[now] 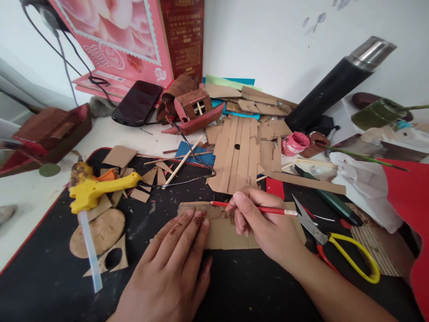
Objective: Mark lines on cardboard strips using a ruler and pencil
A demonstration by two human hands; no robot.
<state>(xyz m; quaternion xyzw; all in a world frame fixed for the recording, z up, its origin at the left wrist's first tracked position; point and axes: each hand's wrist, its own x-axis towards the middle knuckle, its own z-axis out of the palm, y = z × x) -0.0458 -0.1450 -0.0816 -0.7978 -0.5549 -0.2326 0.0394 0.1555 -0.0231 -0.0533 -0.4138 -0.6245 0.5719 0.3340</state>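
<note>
The right hand point(258, 217) pinches one red pencil point(275, 210), its tip pointing left; the left hand point(169, 250) lies flat, gripping nothing, its fingers resting on one brown cardboard piece point(231, 239) — partly covered by both hands — midway along the black mat point(231, 286), whose near edge is cut off. Beyond the mat's far edge stands one pink box point(134, 31), its top out of view, and, farther right, one black flask point(330, 91). Of two model boats, the left boat point(50, 134) is cut off; the pink-hulled boat point(196, 109) half hides a brown-roofed shape point(182, 85). One yellow glue gun point(103, 187) lies near the mat's far left corner; one pair of scissors point(317, 230) lies toward its right side. Three jars stand nearer the table's far right corner: the green jar point(373, 114) and brown jar point(315, 145) each have a stick at the mouth; the pink jar's point(295, 144) contents are hard to make out.
</note>
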